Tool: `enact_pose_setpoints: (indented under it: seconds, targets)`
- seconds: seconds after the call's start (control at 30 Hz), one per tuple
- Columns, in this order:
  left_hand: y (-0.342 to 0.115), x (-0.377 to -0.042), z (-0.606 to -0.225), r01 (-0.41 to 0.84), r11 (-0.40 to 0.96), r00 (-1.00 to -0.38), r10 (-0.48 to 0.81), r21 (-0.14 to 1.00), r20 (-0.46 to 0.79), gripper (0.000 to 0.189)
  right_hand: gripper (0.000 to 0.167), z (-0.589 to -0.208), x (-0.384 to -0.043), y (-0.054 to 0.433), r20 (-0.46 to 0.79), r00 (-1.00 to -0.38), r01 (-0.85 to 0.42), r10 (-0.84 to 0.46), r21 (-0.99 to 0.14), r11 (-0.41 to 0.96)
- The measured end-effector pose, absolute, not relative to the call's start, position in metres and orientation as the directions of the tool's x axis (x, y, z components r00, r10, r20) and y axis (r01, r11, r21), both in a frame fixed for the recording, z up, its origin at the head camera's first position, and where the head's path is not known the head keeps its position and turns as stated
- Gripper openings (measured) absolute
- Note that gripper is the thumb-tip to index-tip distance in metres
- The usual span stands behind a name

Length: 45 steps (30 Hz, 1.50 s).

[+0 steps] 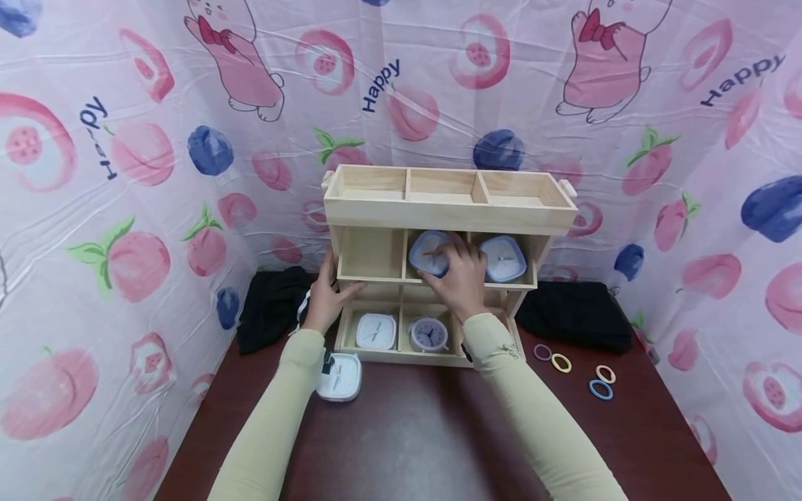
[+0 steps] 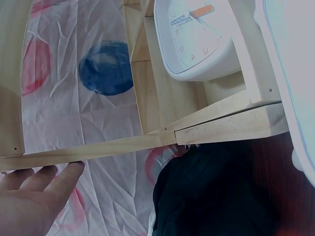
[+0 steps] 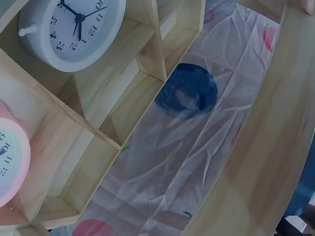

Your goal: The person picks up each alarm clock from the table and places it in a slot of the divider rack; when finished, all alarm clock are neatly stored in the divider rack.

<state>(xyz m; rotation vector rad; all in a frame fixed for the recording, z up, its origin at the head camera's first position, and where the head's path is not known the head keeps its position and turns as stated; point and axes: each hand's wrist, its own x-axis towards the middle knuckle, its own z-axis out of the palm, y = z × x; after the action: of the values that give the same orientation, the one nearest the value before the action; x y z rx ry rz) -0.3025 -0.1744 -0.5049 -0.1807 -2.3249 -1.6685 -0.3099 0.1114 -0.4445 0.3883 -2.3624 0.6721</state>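
Note:
In the head view my right hand [image 1: 461, 275] grips a blue clock [image 1: 429, 253] at the middle compartment of a wooden rack's [image 1: 451, 217] second tier, its fingers curled over the clock's right side. A second blue clock [image 1: 502, 258] leans in the compartment to the right. My left hand [image 1: 324, 298] braces the rack's left side; in the left wrist view its straight fingers [image 2: 63, 183] touch the side board. Below, the bottom tier holds a white square clock [image 1: 376, 331] and a round purple-grey clock [image 1: 429, 335]. A round pink clock [image 3: 11, 158] sits beside it in the right wrist view.
Another white square clock [image 1: 339, 378] lies by my left forearm. Black cloths [image 1: 272, 306] flank the rack. On the right of the dark red table [image 1: 401, 431] lie several rings, among them a blue ring [image 1: 601, 395]. A printed curtain [image 1: 401, 90] encloses the table.

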Motion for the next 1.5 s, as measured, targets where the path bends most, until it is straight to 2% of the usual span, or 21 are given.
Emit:
enact_pose_setpoints:
  seconds: [0.23, 0.3, 0.47, 0.57, 0.7, 0.8, 0.97, 1.2, 1.33, 1.5]
  targets:
    - [-0.175, -0.303, -0.503, 0.257, 0.324, -0.956, -0.057, 0.911, 0.289, 0.111, 0.041, -0.447, -0.306, 0.111, 0.636, -0.762, -0.437, -0.124, -0.363, 0.823]
    - [-0.175, -0.303, -0.503, 0.256, 0.321, -0.956, -0.055, 0.912, 0.288, 0.111, 0.041, -0.449, -0.303, 0.110, 0.664, -0.737, -0.452, -0.125, -0.347, 0.822]
    - [-0.175, -0.301, -0.503, 0.249, 0.322, -0.958, -0.056, 0.914, 0.280, 0.111, 0.037, -0.459, -0.286, 0.097, 0.772, -0.626, -0.530, -0.108, -0.320, 0.785]
    - [-0.175, -0.301, -0.503, 0.251, 0.330, -0.957, -0.060, 0.910, 0.285, 0.110, 0.029, -0.471, -0.268, 0.081, 0.794, -0.596, -0.589, -0.121, -0.330, 0.738]
    - [-0.175, -0.301, -0.504, 0.257, 0.347, -0.953, -0.063, 0.902, 0.296, 0.110, 0.024, -0.497, -0.243, 0.056, 0.762, -0.616, -0.636, -0.198, -0.334, 0.696]
    - [-0.176, -0.301, -0.503, 0.263, 0.353, -0.951, -0.061, 0.898, 0.302, 0.109, 0.026, -0.520, -0.226, 0.040, 0.698, -0.658, -0.646, -0.282, -0.330, 0.689]
    - [-0.176, -0.301, -0.503, 0.275, 0.345, -0.948, -0.060, 0.898, 0.314, 0.109, 0.040, -0.553, -0.204, 0.022, 0.531, -0.736, -0.637, -0.419, -0.335, 0.694]
    - [-0.175, -0.300, -0.502, 0.276, 0.333, -0.950, -0.050, 0.902, 0.309, 0.108, 0.083, -0.576, -0.189, 0.007, 0.295, -0.795, -0.606, -0.530, -0.351, 0.714]
    - [-0.175, -0.300, -0.502, 0.272, 0.329, -0.952, -0.045, 0.904, 0.302, 0.108, 0.097, -0.581, -0.187, -0.002, 0.260, -0.806, -0.591, -0.531, -0.340, 0.731]
    - [-0.176, -0.301, -0.503, 0.273, 0.330, -0.952, -0.045, 0.904, 0.304, 0.108, 0.101, -0.584, -0.185, -0.015, 0.260, -0.810, -0.587, -0.526, -0.341, 0.734]
